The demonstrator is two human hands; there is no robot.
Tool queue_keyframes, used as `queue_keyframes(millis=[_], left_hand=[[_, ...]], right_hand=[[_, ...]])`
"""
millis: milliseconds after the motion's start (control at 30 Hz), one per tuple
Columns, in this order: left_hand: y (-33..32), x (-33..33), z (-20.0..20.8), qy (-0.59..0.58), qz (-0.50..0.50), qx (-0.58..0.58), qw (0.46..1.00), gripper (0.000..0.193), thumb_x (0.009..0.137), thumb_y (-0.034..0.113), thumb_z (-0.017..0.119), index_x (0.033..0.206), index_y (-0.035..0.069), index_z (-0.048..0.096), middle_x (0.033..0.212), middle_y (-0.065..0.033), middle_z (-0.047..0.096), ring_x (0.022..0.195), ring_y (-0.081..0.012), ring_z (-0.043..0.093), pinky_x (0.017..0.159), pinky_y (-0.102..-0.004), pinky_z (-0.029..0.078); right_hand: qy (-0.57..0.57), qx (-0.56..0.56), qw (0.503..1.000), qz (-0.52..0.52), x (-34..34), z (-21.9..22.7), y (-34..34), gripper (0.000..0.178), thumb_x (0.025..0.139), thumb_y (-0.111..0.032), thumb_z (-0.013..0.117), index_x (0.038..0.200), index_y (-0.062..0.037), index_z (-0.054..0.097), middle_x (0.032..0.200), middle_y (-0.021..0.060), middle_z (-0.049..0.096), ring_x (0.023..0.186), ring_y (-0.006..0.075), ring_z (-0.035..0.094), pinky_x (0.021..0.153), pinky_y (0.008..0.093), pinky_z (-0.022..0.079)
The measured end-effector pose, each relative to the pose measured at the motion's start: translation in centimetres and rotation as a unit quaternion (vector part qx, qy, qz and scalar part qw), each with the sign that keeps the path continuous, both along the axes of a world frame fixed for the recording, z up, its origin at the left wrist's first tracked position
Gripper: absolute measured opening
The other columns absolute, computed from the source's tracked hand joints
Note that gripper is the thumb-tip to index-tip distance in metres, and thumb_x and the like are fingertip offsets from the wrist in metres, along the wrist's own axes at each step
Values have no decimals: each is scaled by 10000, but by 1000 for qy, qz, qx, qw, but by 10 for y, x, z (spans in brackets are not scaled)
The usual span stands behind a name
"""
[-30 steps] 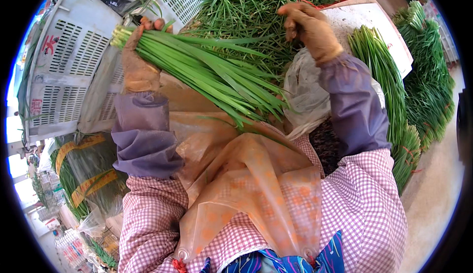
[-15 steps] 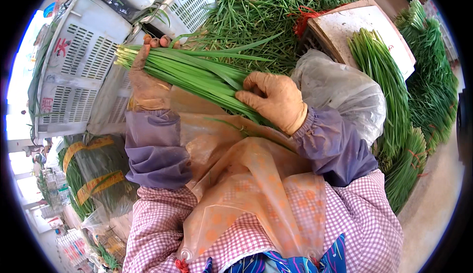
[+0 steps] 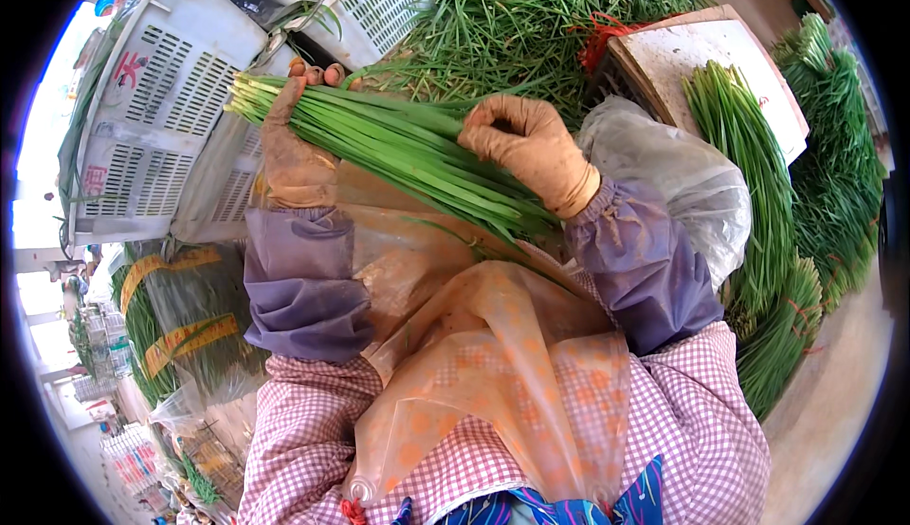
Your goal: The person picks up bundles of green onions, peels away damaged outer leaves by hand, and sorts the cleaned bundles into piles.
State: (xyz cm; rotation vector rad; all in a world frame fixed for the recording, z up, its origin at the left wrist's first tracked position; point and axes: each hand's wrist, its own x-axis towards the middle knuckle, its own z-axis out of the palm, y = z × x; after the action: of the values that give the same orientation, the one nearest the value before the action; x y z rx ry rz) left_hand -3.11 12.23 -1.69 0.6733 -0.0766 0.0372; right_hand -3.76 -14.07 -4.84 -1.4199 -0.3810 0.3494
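Observation:
A bunch of garlic chives point(image 3: 398, 136) lies slantwise across my lap, pale cut ends at the upper left and green leaves running down to the right. My left hand point(image 3: 296, 151), in a soiled tan glove with bare fingertips, is wrapped round the bunch near the pale ends. My right hand point(image 3: 536, 151), also in a tan glove, is closed in a pinch at the far edge of the leaves. Whatever its fingertips hold is hidden. An orange-patterned plastic apron point(image 3: 474, 345) covers my lap beneath the bunch.
White slotted crates point(image 3: 156, 117) stand at the left. A heap of loose chives point(image 3: 550, 23) lies ahead. At the right are a cardboard-topped stand point(image 3: 692, 56), a clear plastic bag point(image 3: 664, 165) and a bunch of chives point(image 3: 744, 165). A wrapped bundle point(image 3: 194, 326) sits at the lower left.
My right hand has moved up to the far edge of the bunch, its fingers now pinched. The stray leaf tips that stuck out there no longer show. My left hand keeps its hold.

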Motion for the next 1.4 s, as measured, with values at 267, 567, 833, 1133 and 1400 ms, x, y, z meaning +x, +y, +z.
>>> queue_keyframes(millis=[267, 567, 833, 1133, 1400], left_hand=[[12, 4, -8, 32, -46, 13, 998, 55, 881, 81, 574, 928, 55, 565, 880, -41, 590, 963, -199, 560, 983, -401, 440], [29, 2, -14, 91, 52, -21, 994, 27, 838, 40, 588, 830, 39, 562, 808, -56, 604, 954, -258, 585, 973, -467, 437], [6, 5, -3, 38, 9, -25, 999, 40, 842, 78, 613, 869, 55, 595, 793, -56, 632, 945, -281, 597, 960, -506, 425], [-25, -16, 14, 20, 82, 59, 995, 125, 879, 147, 617, 985, 104, 566, 856, -47, 581, 968, -288, 588, 924, -502, 467], [-22, -15, 13, 4, 41, 32, 999, 227, 899, 105, 571, 1110, 112, 486, 884, -55, 551, 998, -320, 587, 879, -529, 494]], right_hand=[[33, 153, 977, -144, 5, 25, -23, 77, 871, -109, 635, 905, -40, 635, 733, -4, 599, 633, 68, 515, 549, 212, 425], [-283, -133, 938, -154, -27, 28, -80, 215, 799, -48, 639, 1013, -35, 659, 871, 102, 655, 809, 232, 630, 752, 325, 502], [-234, -289, 928, 8, -53, 5, -52, 150, 796, -178, 690, 843, -38, 662, 756, 133, 621, 659, 265, 606, 596, 341, 478], [59, 255, 957, -124, -54, 43, -68, 63, 856, -58, 625, 855, -5, 590, 764, 94, 628, 509, 96, 458, 449, 230, 359], [-116, 364, 915, -132, -30, 67, -132, 95, 830, -17, 605, 919, -34, 575, 765, 66, 607, 479, 91, 416, 471, 243, 387]])
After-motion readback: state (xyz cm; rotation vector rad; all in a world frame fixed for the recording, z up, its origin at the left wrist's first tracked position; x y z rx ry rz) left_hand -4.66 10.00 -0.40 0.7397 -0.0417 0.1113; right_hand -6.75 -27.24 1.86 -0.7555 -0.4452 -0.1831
